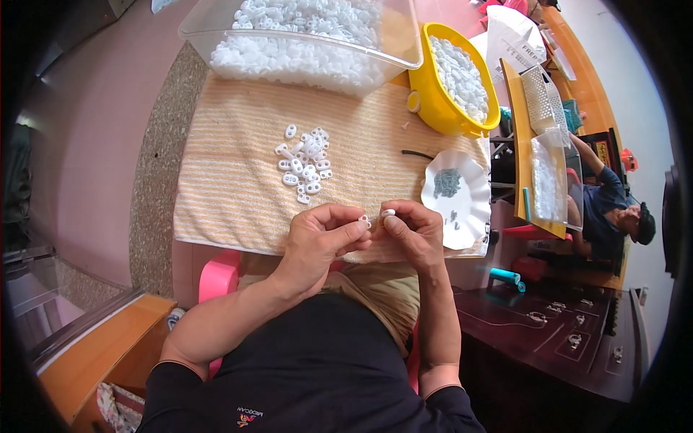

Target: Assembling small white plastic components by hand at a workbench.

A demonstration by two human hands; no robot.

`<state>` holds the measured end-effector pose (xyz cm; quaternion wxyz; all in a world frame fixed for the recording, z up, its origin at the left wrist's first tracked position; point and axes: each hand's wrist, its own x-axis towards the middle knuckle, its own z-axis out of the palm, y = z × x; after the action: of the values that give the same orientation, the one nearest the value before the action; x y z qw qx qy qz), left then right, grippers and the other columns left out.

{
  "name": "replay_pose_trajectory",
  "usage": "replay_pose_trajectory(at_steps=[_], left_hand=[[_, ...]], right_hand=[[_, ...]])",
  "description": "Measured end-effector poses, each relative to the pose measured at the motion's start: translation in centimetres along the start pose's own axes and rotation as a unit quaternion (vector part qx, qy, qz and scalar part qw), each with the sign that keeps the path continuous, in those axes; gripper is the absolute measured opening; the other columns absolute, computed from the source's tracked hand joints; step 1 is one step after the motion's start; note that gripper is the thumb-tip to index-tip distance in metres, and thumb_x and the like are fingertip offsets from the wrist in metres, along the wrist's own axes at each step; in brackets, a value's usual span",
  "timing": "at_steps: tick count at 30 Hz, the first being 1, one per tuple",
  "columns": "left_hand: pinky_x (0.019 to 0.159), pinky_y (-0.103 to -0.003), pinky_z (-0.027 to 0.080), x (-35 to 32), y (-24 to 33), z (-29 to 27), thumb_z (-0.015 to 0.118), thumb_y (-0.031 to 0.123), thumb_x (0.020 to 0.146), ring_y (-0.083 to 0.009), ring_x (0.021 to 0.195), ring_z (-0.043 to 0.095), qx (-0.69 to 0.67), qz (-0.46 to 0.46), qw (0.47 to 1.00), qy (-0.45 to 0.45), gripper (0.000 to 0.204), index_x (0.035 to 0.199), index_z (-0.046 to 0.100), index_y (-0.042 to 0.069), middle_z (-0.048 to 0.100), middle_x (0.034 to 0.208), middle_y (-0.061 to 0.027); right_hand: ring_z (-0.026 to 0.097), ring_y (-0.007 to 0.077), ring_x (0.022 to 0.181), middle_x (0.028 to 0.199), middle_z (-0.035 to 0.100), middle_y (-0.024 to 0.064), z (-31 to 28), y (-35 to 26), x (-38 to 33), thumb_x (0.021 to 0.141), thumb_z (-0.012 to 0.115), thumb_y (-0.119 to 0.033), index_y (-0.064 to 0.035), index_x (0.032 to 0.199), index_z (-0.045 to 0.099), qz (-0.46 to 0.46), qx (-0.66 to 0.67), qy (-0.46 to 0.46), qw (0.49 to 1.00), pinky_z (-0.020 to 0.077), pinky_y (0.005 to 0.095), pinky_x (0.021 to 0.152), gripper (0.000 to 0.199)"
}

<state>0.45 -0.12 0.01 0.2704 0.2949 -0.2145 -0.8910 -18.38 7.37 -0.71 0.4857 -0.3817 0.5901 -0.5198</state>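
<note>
My left hand (328, 234) pinches a small white plastic piece with round holes (365, 221) between thumb and fingertips. Close beside it, my right hand (413, 229) grips another small white plastic piece (388, 213), partly covered by thumb and forefinger. Both hands are over the near edge of a striped towel (238, 166) spread on the table. Beyond my left hand lies a loose pile of similar white two-holed pieces (309, 160). Right of my right hand, a white wavy-rimmed plate (469, 191) carries a heap of tiny grey bits (447, 183), too small to identify.
A clear plastic bin (303, 40) full of white pieces stands at the far edge. Next to it is a yellow tub (426, 108) of white pieces. A thin dark strip (417, 154) lies near the plate. Another person (606, 206) works at a table on the right.
</note>
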Motion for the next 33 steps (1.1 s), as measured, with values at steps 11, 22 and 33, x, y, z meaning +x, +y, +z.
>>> replay_pose_trajectory(at_steps=[11,22,33], left_hand=[[0.073,-0.027,0.055,0.2,0.1,-0.1,0.064,0.003,0.087,-0.0156,0.077,0.065,0.002,-0.006,1.000,0.008,0.015,0.101,0.062,0.000,0.067,0.089,-0.0096],[0.071,-0.027,0.056,0.4,0.1,-0.2,0.064,0.002,0.086,-0.0157,0.077,0.066,0.005,-0.014,1.000,0.006,0.015,0.101,0.062,-0.001,0.067,0.090,-0.0108],[0.070,-0.024,0.056,0.4,0.0,-0.2,0.065,0.003,0.086,-0.0113,0.076,0.065,0.008,-0.011,1.000,0.005,0.015,0.100,0.062,-0.003,0.067,0.088,-0.0094]], right_hand=[[0.064,0.0150,0.081,0.091,0.066,0.0096,0.9,-0.2,-0.1,0.088,0.063,-0.002,0.0044,0.111,0.058,0.014,0.028,0.005,1.000,0.0526,0.0274,0.074,0.024],[0.064,0.0141,0.080,0.091,0.065,0.0083,1.4,-0.3,-0.1,0.081,0.063,0.006,0.0054,0.109,0.061,0.014,0.030,0.027,0.999,0.0543,0.0272,0.071,0.029],[0.064,0.0148,0.082,0.092,0.066,0.0105,0.8,-0.2,-0.2,0.085,0.063,0.004,0.0078,0.114,0.056,0.012,-0.009,-0.017,1.000,0.0547,0.0274,0.074,0.029]])
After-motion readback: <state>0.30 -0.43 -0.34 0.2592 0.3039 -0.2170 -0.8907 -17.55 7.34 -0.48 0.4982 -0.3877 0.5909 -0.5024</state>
